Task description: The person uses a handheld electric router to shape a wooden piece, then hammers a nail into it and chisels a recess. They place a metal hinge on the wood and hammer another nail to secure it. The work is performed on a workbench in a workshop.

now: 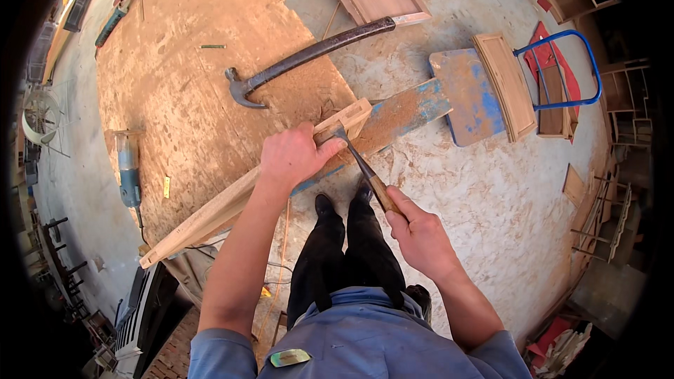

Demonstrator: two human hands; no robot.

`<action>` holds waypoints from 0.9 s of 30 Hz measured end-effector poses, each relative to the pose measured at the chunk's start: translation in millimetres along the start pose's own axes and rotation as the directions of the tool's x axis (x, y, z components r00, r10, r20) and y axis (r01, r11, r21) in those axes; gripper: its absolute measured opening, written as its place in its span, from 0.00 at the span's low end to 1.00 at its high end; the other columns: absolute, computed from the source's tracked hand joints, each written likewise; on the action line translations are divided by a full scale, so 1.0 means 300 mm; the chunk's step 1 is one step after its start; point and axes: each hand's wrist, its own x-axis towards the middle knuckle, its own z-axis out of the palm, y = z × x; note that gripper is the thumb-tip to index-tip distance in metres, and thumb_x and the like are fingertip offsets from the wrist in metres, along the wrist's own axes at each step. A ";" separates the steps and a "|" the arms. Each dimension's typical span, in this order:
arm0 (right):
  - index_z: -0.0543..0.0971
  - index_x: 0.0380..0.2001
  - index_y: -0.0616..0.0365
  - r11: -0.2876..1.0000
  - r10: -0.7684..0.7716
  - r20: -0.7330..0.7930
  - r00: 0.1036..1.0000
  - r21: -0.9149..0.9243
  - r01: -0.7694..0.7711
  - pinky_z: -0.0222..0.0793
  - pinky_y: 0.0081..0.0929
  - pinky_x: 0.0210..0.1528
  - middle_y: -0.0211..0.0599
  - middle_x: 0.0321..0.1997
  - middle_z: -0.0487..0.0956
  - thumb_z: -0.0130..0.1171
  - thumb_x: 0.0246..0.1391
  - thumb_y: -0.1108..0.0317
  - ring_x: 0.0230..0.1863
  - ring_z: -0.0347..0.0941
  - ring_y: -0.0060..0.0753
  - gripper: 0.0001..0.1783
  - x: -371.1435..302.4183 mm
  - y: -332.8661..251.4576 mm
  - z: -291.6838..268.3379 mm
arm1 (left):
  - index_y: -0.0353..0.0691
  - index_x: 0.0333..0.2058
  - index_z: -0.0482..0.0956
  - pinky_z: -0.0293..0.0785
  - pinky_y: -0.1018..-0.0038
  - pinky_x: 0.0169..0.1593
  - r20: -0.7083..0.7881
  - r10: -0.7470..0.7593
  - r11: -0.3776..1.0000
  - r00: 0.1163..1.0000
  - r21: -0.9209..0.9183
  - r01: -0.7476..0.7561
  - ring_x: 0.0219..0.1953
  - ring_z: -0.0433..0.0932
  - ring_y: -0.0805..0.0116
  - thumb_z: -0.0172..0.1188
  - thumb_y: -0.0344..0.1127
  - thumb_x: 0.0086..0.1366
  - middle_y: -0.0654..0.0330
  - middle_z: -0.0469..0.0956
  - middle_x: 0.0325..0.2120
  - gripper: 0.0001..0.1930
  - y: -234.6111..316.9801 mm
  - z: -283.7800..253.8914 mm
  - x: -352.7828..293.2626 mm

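Clearly, the largest thing near the hands is the wooden table (196, 49), which spreads beyond the left fingers and seems to serve as support. A blue-stained plank (418, 112) goes out to the right of the left fingertips, perhaps as one more rest. Next comes the long wood bar (217, 207), slanting along the near table edge, from under the left fingers down to the left. The left hand (295, 158) grasps it from above, its fingers bent over the far side — probably so that the bar does not slide. The hammer (316, 52) lies on the table ahead of the left fingers, with its handle toward the right, where it seems easy to reach. Well to the left of these fingers lies a blue power tool (129, 182), maybe put there to be out of the way. Smaller is the chisel (379, 186): the right hand (421, 235) has its fingers closed around the handle, and the metal end meets the bar just beside the left thumb — this slanted hold probably gives control. Smallest, a yellow strip (167, 187) lies between the power tool and the left fingers.
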 end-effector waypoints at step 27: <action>0.71 0.66 0.53 0.993 0.085 0.039 0.996 0.081 -0.087 0.74 0.32 0.54 0.52 0.50 0.83 0.56 0.66 0.62 0.49 0.81 0.49 0.26 0.034 0.111 0.029 | 0.37 0.43 0.76 0.79 0.53 0.42 0.030 0.033 0.998 0.999 -0.054 -0.031 0.38 0.84 0.45 0.58 0.70 0.60 0.46 0.84 0.30 0.36 -0.033 -0.013 -0.026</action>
